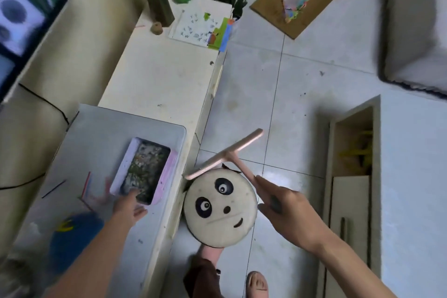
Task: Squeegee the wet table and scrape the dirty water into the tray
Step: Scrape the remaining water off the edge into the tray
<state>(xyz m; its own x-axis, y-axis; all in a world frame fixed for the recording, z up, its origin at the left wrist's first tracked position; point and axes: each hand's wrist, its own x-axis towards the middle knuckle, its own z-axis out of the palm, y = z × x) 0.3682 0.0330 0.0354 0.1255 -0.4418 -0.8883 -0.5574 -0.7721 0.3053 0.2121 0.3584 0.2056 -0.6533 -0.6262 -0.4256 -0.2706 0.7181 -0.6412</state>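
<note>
Left hand (pixel 130 205) reaches out to the pink oblong plastic tray (pixel 167 169) and holds its near rim, with fingers over the edge and thumb outside. It is a bit blurry, but it looks like a pinch. I think the hand holds the tray so it will not slide when water gets pushed in.

The right hand (pixel 287 205) is curled round the thin handle of the pink plastic squeegee (pixel 227 152). It holds the squeegee up in the air, off to the right of the grey flat table (pixel 96 133). The long blade touches nothing. It hangs over the round panda-face stool (pixel 220 208), which stands on the white tiled floor (pixel 290 104) just beside the table.

The tray sits on the table, near the right edge, and has murky, dirty water in it. A fuzzy blue thing (pixel 75 237) lies on the near left part of the table. I cannot tell how wet the table is. I think the blade must come down on the table next and push toward the tray.
</note>
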